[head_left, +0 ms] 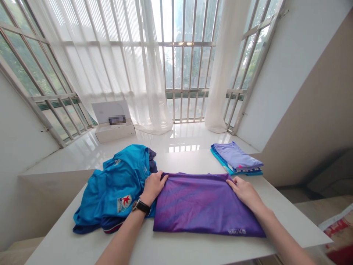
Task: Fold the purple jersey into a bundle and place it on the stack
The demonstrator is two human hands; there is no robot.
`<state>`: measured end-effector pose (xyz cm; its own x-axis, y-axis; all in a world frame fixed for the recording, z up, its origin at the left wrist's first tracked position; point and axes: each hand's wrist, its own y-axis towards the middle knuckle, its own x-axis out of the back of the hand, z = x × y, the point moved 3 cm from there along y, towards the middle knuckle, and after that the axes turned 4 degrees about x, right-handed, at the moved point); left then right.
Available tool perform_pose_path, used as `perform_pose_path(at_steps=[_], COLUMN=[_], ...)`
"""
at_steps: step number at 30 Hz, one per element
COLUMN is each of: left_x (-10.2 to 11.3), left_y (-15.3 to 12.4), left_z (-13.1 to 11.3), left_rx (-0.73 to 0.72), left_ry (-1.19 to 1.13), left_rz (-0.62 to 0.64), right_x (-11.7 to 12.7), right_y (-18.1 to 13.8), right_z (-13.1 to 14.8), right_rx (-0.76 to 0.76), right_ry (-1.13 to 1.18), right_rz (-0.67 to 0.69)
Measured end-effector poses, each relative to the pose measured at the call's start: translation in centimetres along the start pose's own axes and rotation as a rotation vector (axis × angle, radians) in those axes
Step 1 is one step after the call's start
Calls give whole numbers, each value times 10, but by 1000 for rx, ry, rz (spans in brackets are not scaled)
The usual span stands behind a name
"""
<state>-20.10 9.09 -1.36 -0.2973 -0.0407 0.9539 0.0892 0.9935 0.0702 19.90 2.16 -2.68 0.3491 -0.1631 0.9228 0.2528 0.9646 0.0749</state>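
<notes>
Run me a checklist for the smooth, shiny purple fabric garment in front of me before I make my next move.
1. Left hand gripping the top-left corner of the shiny purple fabric garment: ok.
2. Right hand gripping its top-right corner: ok.
3. Garment spread without deep folds on top: ok, only slight creases.
4. Bunched bright-blue fabric jersey well clear of the garment's left side: not ok, it crowds that side.
5. Folded stack of lavender and blue fabric clothes tidy: ok.
6. Underside of the garment smooth: cannot tell, hidden.
</notes>
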Motion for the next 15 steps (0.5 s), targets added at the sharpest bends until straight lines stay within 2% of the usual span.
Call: perform_pose_path(at_steps=[3,5,7,9,11,15], left_x=[7,13,14,10,6,10], left_y=[-5,-12,-22,-32,-44,-76], left_z=[-4,-11,-23,-35,-44,-51], left_rx=[-85,-234,-433,-608,-686,-596], left_ry=[-60,-106,-128,-111,-51,65], left_rz=[-122,-224,-202,-68,57,126], right_x=[15,24,24,12,-3,-11], right_y=[-18,-42,-71,-96,-113,-114], right_z=[10,21,36,52,65,81], right_rx=[-45,-21,53,126,181,183], right_ry=[-98,-156,-151,-135,-182,-319], right_rz=[-93,-250,-347,-261,-125,-15])
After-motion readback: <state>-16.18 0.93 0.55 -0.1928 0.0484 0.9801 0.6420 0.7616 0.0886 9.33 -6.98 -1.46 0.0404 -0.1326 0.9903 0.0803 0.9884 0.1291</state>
